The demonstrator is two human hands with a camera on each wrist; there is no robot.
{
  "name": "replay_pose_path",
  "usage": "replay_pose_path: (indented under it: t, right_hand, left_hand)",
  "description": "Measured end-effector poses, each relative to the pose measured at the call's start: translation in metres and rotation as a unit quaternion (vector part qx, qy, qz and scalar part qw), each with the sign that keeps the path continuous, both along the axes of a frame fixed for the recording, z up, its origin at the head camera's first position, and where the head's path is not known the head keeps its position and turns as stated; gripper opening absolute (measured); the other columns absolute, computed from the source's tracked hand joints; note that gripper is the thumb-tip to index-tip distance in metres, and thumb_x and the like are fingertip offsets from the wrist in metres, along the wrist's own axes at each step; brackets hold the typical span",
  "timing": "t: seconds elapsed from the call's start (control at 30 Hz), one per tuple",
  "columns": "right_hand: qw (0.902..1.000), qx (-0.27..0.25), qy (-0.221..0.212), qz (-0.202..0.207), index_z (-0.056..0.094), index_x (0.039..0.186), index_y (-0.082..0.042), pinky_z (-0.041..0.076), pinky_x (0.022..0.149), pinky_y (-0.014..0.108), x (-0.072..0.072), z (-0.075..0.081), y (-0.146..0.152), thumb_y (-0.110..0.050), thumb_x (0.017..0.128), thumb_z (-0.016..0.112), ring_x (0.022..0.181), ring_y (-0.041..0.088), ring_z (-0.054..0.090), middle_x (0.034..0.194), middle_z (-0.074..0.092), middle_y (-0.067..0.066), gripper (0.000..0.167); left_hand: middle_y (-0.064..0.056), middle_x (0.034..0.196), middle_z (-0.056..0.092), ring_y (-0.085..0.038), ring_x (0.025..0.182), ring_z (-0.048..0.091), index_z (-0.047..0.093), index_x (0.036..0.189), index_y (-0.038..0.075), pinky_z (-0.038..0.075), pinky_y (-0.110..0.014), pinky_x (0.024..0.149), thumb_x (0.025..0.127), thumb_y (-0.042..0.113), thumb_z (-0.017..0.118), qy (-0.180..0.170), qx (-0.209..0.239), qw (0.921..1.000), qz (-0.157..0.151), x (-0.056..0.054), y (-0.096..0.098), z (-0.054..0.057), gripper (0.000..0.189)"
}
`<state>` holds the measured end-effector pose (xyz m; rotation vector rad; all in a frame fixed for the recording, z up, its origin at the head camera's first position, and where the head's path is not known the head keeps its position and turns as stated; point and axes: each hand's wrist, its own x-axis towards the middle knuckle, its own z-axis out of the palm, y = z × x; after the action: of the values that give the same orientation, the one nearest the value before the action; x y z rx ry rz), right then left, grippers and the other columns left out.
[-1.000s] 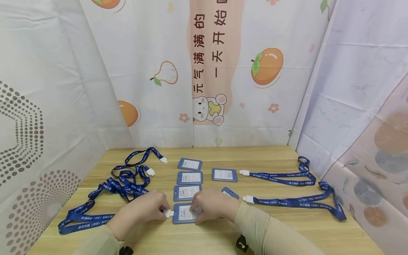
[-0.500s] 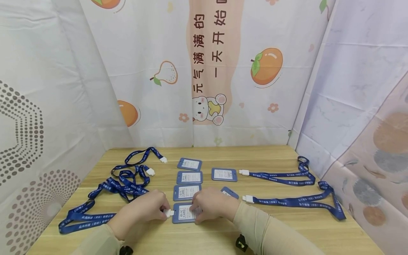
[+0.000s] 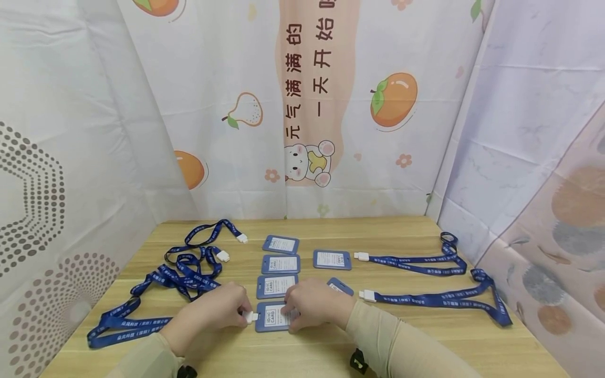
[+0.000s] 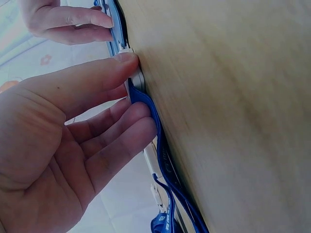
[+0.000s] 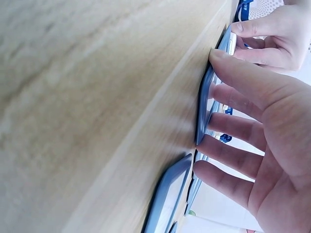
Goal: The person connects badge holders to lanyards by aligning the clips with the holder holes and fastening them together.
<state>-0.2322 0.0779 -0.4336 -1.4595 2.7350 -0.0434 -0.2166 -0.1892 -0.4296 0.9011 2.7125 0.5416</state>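
Note:
My left hand (image 3: 218, 311) pinches the white plastic clip (image 3: 249, 317) of a blue lanyard (image 3: 134, 326) between thumb and forefinger. From the clip the strap (image 4: 158, 124) runs back under the other fingers in the left wrist view. The clip's tip meets the slotted left end of a blue ID card holder (image 3: 267, 318) lying flat on the table; whether it is through the slot I cannot tell. My right hand (image 3: 315, 303) holds that holder at its right part, thumb on the near edge (image 5: 208, 80) and fingers over its face. The hand hides the holder's right end.
Several card holders (image 3: 279, 286) lie in a column beyond. Another holder (image 3: 332, 259) and a partly hidden one (image 3: 340, 286) are to the right, facing two lanyards (image 3: 439, 299) with white clips. More lanyards (image 3: 189, 270) lie tangled on the wooden table's (image 3: 279, 362) left.

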Motion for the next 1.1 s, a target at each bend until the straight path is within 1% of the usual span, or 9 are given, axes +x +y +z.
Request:
replay_pose_path:
  t: [0.13,0.43,0.6,0.77,0.87,1.0,1.1]
  right_hand:
    - [1.0000,-0.001,0.001,0.002,0.077,0.116,-0.031,0.052,0.086,0.020,-0.0001,-0.0004,0.0000,-0.049,0.081,0.083,0.099,0.004,0.066,0.113,0.071,-0.011,0.041]
    - [0.9999,-0.004,-0.002,0.011,0.077,0.118,-0.030,0.052,0.086,0.020,-0.0008,-0.0008,0.0012,-0.049,0.082,0.082,0.100,0.003,0.066,0.113,0.072,-0.011,0.041]
    - [0.9999,-0.008,-0.008,0.011,0.077,0.118,-0.029,0.052,0.085,0.019,-0.0012,-0.0012,0.0015,-0.048,0.082,0.083,0.100,0.002,0.066,0.113,0.072,-0.012,0.041]
    - [0.9998,-0.009,-0.013,0.010,0.077,0.118,-0.028,0.052,0.084,0.019,-0.0006,-0.0005,0.0013,-0.047,0.082,0.083,0.099,0.002,0.066,0.113,0.072,-0.011,0.041]
    - [0.9998,-0.009,-0.015,0.008,0.077,0.118,-0.028,0.052,0.084,0.019,-0.0005,0.0000,0.0015,-0.046,0.082,0.083,0.099,0.003,0.066,0.113,0.072,-0.011,0.041]
    - [0.9998,-0.011,-0.014,0.012,0.077,0.118,-0.027,0.052,0.083,0.019,-0.0006,-0.0001,0.0016,-0.045,0.083,0.083,0.097,0.002,0.066,0.111,0.072,-0.011,0.040]
    - [0.9997,-0.014,-0.013,0.015,0.077,0.117,-0.026,0.051,0.078,0.016,-0.0003,-0.0004,0.0014,-0.044,0.083,0.083,0.089,-0.001,0.065,0.107,0.073,-0.012,0.039]
  left_hand:
    - [0.016,0.080,0.061,-0.003,0.068,0.052,0.082,0.087,0.019,0.048,-0.023,0.063,0.080,0.012,0.084,0.000,-0.006,1.0000,0.003,0.0008,0.0005,0.0008,0.010]
    - [0.015,0.082,0.061,-0.004,0.071,0.052,0.082,0.092,0.017,0.048,-0.024,0.064,0.081,0.013,0.083,0.011,-0.021,0.9997,0.002,0.0015,0.0011,0.0023,0.012]
    - [0.015,0.081,0.061,-0.004,0.071,0.052,0.082,0.089,0.018,0.048,-0.025,0.065,0.081,0.014,0.083,0.013,-0.025,0.9996,0.002,0.0016,0.0015,0.0030,0.009]
    - [0.018,0.077,0.061,-0.003,0.068,0.053,0.081,0.086,0.020,0.048,-0.025,0.064,0.082,0.013,0.082,0.006,-0.018,0.9998,-0.006,0.0007,0.0015,0.0019,0.008]
    - [0.019,0.076,0.061,-0.004,0.068,0.053,0.080,0.084,0.020,0.049,-0.025,0.064,0.083,0.013,0.082,0.003,-0.017,0.9998,-0.005,0.0004,0.0020,0.0014,0.008]
    - [0.019,0.076,0.059,-0.004,0.069,0.053,0.079,0.083,0.022,0.048,-0.026,0.065,0.083,0.015,0.081,0.007,-0.032,0.9995,0.001,0.0011,0.0035,0.0014,0.007]
    - [0.019,0.074,0.058,-0.006,0.071,0.051,0.078,0.081,0.023,0.045,-0.029,0.067,0.082,0.016,0.082,0.014,-0.044,0.9989,0.004,0.0026,0.0047,0.0019,0.008]
